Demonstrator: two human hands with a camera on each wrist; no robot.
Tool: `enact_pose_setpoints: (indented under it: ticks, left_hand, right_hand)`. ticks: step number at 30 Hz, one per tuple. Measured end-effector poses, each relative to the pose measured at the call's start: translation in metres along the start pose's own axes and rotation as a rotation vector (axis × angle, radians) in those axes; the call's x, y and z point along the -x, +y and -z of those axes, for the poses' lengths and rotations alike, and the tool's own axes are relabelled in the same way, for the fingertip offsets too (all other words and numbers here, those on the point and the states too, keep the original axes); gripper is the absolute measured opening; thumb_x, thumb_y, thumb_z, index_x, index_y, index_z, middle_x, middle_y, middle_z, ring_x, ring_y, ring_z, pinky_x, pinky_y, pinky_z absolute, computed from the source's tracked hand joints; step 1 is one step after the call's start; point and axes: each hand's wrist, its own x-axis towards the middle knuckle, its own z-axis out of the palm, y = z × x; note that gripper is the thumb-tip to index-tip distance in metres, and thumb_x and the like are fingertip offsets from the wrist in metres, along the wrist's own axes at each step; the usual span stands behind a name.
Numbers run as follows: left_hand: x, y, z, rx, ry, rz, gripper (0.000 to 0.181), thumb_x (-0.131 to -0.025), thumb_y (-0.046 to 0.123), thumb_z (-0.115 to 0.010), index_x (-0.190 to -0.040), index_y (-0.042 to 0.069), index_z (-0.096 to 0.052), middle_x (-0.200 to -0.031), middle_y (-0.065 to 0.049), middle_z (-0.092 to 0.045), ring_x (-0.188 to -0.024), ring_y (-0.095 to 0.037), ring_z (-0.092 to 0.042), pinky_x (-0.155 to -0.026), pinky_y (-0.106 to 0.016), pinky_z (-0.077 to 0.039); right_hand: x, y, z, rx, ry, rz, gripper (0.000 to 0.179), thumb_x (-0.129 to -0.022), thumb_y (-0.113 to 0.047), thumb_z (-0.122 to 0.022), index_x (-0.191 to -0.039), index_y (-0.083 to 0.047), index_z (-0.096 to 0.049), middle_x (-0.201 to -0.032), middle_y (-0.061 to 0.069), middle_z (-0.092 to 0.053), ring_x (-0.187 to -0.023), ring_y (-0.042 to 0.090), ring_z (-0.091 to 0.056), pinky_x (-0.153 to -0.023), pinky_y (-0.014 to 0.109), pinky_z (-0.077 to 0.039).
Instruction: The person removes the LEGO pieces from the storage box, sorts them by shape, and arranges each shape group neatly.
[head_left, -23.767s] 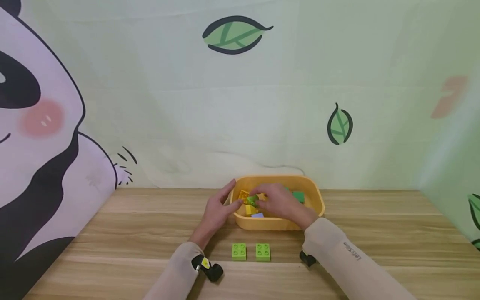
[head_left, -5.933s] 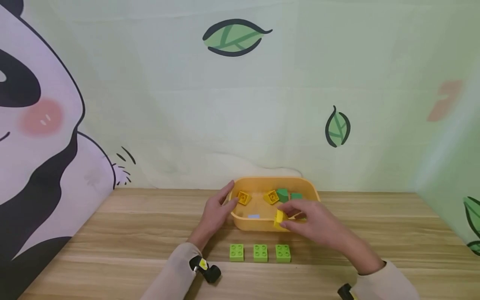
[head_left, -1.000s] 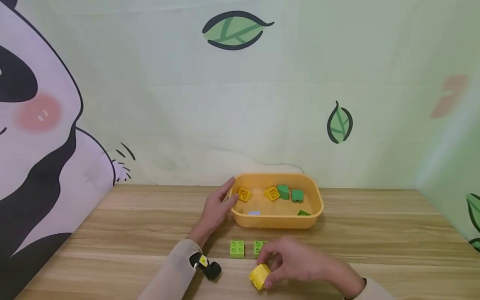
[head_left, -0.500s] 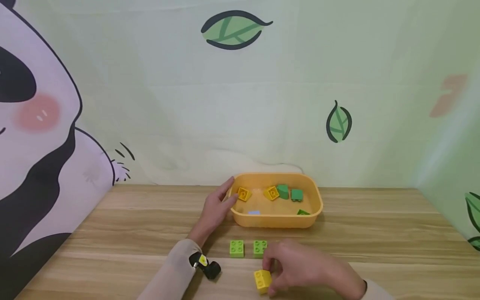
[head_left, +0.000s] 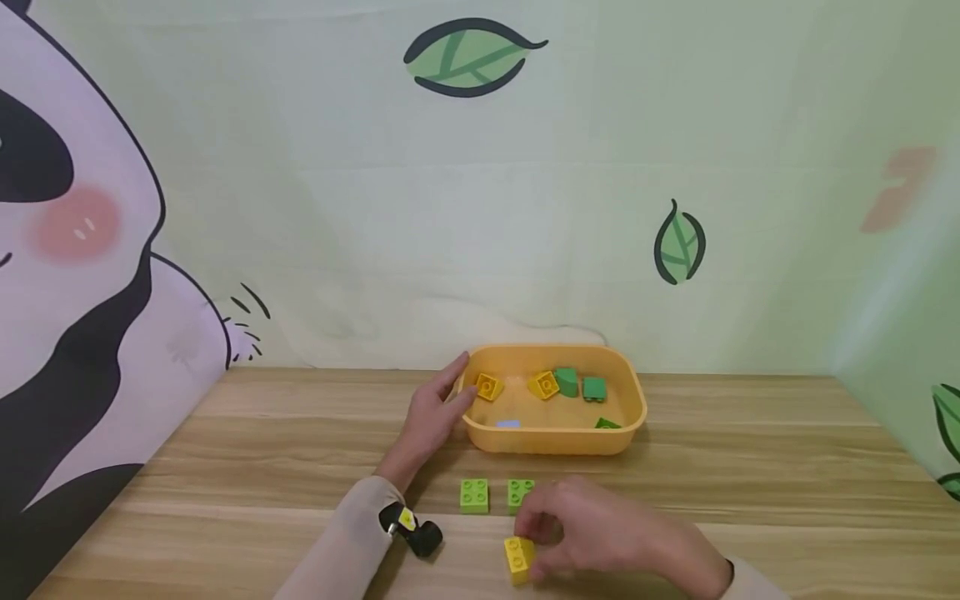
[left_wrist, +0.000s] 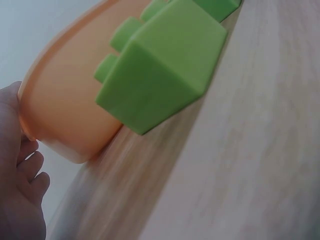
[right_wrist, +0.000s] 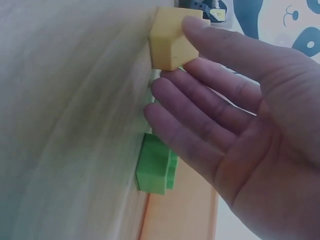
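My right hand (head_left: 600, 529) pinches a yellow toy brick (head_left: 517, 560) between thumb and fingers near the table's front. In the right wrist view the yellow brick (right_wrist: 172, 42) appears to rest on the tabletop, the thumb on its side. My left hand (head_left: 431, 417) holds the left end of the orange tub (head_left: 555, 442), thumb at the rim. The left wrist view shows its curled fingers beside the tub. Two light green bricks (head_left: 474, 496) (head_left: 519, 494) stand in a row before the tub, the second partly covered by my right hand. A green brick (right_wrist: 154, 165) shows below that hand.
Inside the tub lie two yellow bricks (head_left: 488, 387) (head_left: 545, 385), two dark green pieces (head_left: 566, 382) (head_left: 594, 389), a green piece (head_left: 607, 424) and a pale blue piece (head_left: 508, 424). The wooden table (head_left: 750, 467) meets a printed cloth wall (head_left: 337, 208) behind.
The yellow brick left the tub in my right hand and came to the front. Over the last second it turned from tilted to upright. A third light green brick joined the row earlier.
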Motion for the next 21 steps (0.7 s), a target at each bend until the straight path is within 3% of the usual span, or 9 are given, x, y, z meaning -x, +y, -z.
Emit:
enact_pose_setpoints:
  ticks: [8,13,21]
  left_hand:
    - [0.0,0.0,0.0,-0.016,-0.005,0.016,0.058,-0.105,0.014,-0.063,-0.159,0.001,-0.045,-0.165,-0.009,-0.042,-0.155,-0.027,-0.035,-0.126,-0.044,-0.029]
    - [0.0,0.0,0.0,-0.016,-0.001,0.009,0.058,-0.105,0.014,-0.064,-0.159,0.002,-0.046,-0.165,-0.009,-0.043,-0.155,-0.027,-0.035,-0.126,-0.045,-0.029]
    - [0.0,0.001,0.0,-0.002,0.005,0.005,0.058,-0.104,0.013,-0.065,-0.158,0.001,-0.047,-0.164,-0.011,-0.044,-0.154,-0.029,-0.036,-0.126,-0.046,-0.029]
  right_hand:
    - [-0.004,-0.001,-0.004,-0.069,0.041,0.005,0.018,-0.091,-0.023,-0.087,-0.104,-0.022,-0.075,-0.095,-0.02,-0.068,-0.088,0.001,-0.064,-0.081,0.022,-0.058]
    - [-0.006,-0.004,-0.008,-0.039,0.033,0.003,0.023,-0.088,-0.028,-0.09,-0.105,-0.022,-0.075,-0.092,-0.02,-0.065,-0.085,0.0,-0.062,-0.078,0.021,-0.056]
    - [-0.01,-0.009,-0.013,0.018,0.044,0.025,0.021,-0.09,-0.02,-0.087,-0.108,-0.02,-0.075,-0.089,-0.018,-0.062,-0.082,0.0,-0.058,-0.075,0.019,-0.055]
